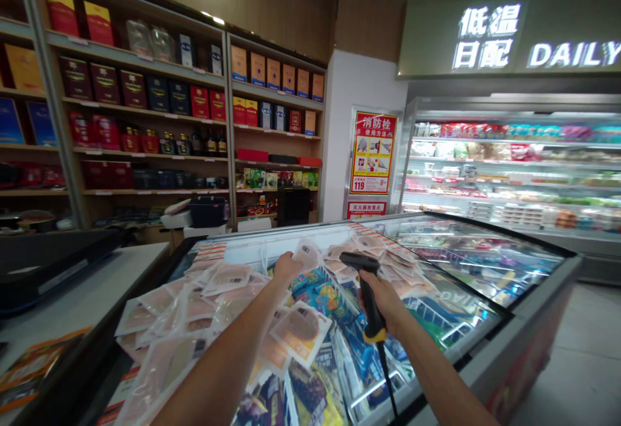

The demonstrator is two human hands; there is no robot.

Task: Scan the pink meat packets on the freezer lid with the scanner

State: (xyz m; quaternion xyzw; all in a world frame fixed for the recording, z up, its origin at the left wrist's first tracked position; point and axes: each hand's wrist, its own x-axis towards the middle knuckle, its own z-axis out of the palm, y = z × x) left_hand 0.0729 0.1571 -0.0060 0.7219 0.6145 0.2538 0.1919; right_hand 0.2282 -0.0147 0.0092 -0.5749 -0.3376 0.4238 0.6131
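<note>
My right hand [381, 297] is wrapped round the handle of a black and yellow barcode scanner [359, 262], its head pointing left and its cable hanging down. Stretched out over the chest freezer, my left hand [288, 267] pinches the edge of a clear flat food packet [309, 253]. Many similar packets [233, 277] lie in a loose heap on the glass to the left of my left arm. Another pile of flat packets [388, 261] lies beyond the scanner. One packet with an orange label [301, 331] rests between my arms, above colourful frozen bags [320, 290].
The freezer's grey rim [538, 290] runs along the right. A white counter [111, 284] with a black tray [53, 261] stands at left. Behind are shelves of boxed bottles [133, 90], a red fire hydrant sign [372, 152] and a lit chiller [509, 174].
</note>
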